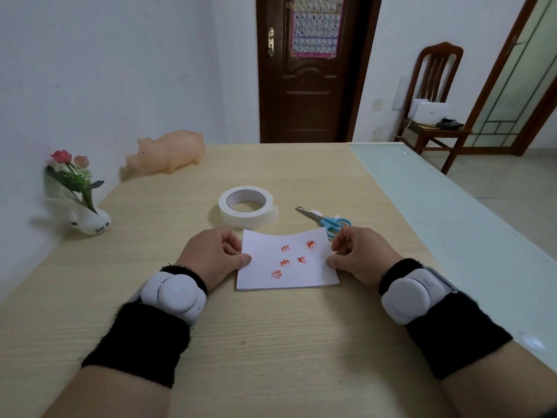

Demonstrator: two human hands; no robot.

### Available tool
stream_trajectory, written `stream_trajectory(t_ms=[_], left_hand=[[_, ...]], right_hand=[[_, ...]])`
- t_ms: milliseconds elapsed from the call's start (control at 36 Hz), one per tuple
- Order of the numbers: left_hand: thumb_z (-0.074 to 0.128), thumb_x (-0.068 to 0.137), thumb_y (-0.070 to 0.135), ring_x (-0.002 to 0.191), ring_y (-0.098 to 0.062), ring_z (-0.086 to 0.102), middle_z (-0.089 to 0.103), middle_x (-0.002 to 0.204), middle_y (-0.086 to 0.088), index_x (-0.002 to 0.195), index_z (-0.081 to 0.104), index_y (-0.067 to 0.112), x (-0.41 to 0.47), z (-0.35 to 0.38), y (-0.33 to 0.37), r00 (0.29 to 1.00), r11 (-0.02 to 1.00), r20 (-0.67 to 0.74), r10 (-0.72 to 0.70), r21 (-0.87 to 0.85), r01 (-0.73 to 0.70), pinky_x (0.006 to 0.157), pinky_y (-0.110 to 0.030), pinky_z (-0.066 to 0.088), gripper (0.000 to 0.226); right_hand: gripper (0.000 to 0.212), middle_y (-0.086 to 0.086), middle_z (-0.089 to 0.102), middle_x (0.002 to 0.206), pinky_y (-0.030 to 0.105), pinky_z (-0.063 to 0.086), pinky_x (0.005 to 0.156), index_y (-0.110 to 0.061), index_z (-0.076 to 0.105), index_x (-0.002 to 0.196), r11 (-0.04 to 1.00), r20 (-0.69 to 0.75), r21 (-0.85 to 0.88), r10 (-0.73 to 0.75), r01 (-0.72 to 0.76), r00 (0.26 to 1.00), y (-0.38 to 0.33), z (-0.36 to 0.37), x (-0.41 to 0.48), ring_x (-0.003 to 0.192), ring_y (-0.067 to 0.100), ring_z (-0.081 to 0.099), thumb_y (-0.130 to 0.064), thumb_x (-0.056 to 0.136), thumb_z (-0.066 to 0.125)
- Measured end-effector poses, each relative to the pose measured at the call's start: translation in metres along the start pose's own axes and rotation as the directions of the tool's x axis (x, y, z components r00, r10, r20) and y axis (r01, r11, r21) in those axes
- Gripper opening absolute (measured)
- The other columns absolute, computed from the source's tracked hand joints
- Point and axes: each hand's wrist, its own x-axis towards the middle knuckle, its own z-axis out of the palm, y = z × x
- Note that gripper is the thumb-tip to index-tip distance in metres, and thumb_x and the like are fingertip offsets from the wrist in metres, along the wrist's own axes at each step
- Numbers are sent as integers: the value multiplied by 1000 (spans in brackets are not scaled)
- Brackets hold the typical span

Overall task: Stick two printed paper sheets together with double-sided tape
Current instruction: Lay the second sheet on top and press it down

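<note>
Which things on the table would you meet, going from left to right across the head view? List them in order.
Flower vase → pink pig toy → left hand → tape roll → printed paper → right hand. The scissors overlap the paper and right hand, so they are left out.

Both forearms reach forward over the near edge of the table (271,342), angled inward toward each other, backs of the hands up. The left hand (212,254) is loosely curled, its thumb stretched toward the right with the fingers bent in above it, pinching the left edge of the paper sheets (286,267). The right hand (361,256) mirrors it, thumb pointing left and fingers folded above it, pinching the sheets' right edge. Each wrist carries a rounded white device on a black band, the left wrist device (173,294) and the right wrist device (407,292), and a fuzzy black cuff wraps each forearm behind them. The hands sit level with each other, near the middle of the table.
</note>
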Motion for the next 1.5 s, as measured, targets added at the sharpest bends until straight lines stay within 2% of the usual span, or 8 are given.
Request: stream_trajectory(t_ms=[694,833,1028,1500], left_hand=[[78,70,25,65,-5,55,62,68,10,71,56,24,-1,0,1,1000,998,7,-4,70,3,59,-18,36,22],[78,70,25,64,-3,54,60,68,11,71,55,24,-1,0,2,1000,996,6,4,87,-4,58,-16,35,23],[78,69,26,64,-2,54,60,67,12,70,54,25,0,1,1,1000,994,3,12,113,-12,58,-15,34,24],[79,68,26,64,-1,53,59,67,13,72,54,25,0,1,1,1000,993,9,11,121,-12,58,-16,34,25]], right_hand=[[17,-11,54,75,15,36,57,-22,57,83,999,-17,-50,-12,11,1000,-2,1,-2,66,3,48,-23,76,72],[17,-11,54,75,15,36,57,-23,55,82,998,-17,-61,-17,16,1000,-3,1,-2,69,7,49,-23,76,72],[16,-13,53,72,14,31,54,-23,55,80,999,-11,-49,-20,19,1000,-4,1,-3,64,0,46,-22,76,71],[17,-13,53,71,13,32,55,-24,54,77,997,-17,-68,-33,31,999,-4,2,-3,64,0,46,-22,76,71]])
